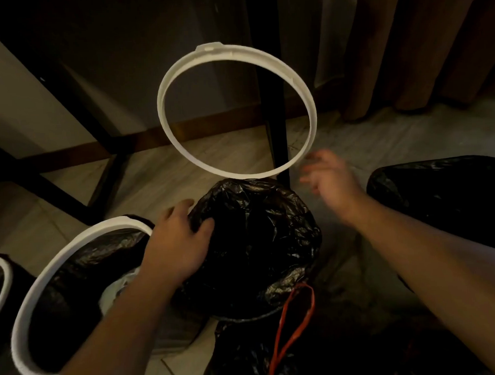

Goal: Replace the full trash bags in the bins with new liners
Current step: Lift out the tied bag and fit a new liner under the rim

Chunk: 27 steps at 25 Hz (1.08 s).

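Observation:
A bin in the middle is covered by a black liner draped over its top. Its white retaining ring stands tilted up behind the bin, lower edge near the bin's far rim. My left hand rests on the liner at the bin's left rim, fingers spread over the plastic. My right hand hovers blurred just right of the ring's lower edge, fingers loose, holding nothing. A black bag with a red drawstring lies on the floor in front of the bin.
At lower left stands a second bin with a white ring and black liner; a third ring shows at the far left edge. Another black bag sits at right. Dark table legs and curtains stand behind.

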Each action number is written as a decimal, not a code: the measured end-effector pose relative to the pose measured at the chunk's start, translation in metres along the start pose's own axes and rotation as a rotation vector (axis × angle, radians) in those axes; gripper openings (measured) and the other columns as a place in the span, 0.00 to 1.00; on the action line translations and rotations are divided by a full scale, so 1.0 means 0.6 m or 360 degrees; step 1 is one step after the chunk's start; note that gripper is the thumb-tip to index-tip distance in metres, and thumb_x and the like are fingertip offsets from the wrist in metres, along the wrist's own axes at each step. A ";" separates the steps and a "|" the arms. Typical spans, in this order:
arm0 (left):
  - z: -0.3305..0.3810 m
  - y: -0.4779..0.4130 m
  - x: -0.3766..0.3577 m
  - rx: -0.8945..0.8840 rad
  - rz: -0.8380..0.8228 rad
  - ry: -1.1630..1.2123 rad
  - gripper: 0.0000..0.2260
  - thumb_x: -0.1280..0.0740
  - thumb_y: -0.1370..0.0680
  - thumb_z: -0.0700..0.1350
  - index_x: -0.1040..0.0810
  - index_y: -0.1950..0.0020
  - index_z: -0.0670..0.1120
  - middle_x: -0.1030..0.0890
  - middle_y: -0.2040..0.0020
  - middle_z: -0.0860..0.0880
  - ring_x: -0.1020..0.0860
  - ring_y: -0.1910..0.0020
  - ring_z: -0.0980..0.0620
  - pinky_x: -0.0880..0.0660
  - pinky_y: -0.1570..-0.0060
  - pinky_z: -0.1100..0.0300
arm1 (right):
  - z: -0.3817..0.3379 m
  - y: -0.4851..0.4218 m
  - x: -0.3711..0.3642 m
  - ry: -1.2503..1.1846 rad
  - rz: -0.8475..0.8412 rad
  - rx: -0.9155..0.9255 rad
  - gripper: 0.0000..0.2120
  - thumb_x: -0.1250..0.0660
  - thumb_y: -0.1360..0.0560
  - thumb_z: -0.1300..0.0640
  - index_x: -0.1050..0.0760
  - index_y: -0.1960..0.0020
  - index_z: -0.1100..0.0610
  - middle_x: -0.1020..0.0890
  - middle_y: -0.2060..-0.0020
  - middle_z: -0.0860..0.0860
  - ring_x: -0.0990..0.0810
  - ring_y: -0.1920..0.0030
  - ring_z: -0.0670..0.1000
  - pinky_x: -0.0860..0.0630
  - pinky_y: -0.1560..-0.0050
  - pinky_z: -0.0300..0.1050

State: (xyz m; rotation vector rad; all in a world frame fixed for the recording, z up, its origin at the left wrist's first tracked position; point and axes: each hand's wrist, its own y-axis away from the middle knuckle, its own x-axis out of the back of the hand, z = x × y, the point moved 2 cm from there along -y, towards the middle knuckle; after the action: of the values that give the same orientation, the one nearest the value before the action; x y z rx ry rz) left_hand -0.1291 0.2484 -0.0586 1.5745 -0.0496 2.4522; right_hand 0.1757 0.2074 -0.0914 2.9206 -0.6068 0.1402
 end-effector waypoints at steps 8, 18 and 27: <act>-0.056 0.233 -0.053 0.0746 0.0163 0.0670 0.19 0.26 0.24 0.59 0.26 0.39 0.54 0.18 0.50 0.56 0.18 0.48 0.51 0.22 0.43 0.49 | -0.148 0.057 -0.016 -0.0215 0.0014 0.0392 0.29 0.49 0.16 0.37 0.16 0.58 0.52 0.16 0.49 0.54 0.20 0.47 0.48 0.30 0.41 0.51; -0.062 0.242 -0.126 0.0874 -0.0078 0.1940 0.17 0.35 0.14 0.47 0.17 0.59 0.43 0.13 0.54 0.37 0.12 0.53 0.42 0.20 0.54 0.51 | 0.020 0.169 -0.029 0.1080 -0.0391 0.0541 0.09 0.35 0.19 0.43 0.23 0.53 0.46 0.33 0.23 0.49 0.38 0.21 0.52 0.37 0.24 0.57; -0.063 0.265 -0.135 0.1024 0.0053 0.2002 0.11 0.29 0.19 0.56 0.17 0.49 0.48 0.12 0.50 0.43 0.12 0.52 0.46 0.20 0.52 0.47 | 0.065 0.185 -0.044 0.0864 -0.0287 0.0263 0.40 0.33 0.21 0.37 0.53 0.18 0.40 0.41 0.18 0.47 0.35 0.22 0.52 0.32 0.27 0.51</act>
State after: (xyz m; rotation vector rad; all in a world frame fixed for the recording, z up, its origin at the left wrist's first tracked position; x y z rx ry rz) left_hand -0.1636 0.0853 -0.1324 -0.1378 0.9622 3.1459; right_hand 0.1092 0.1106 -0.1184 2.8693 -0.2511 0.9583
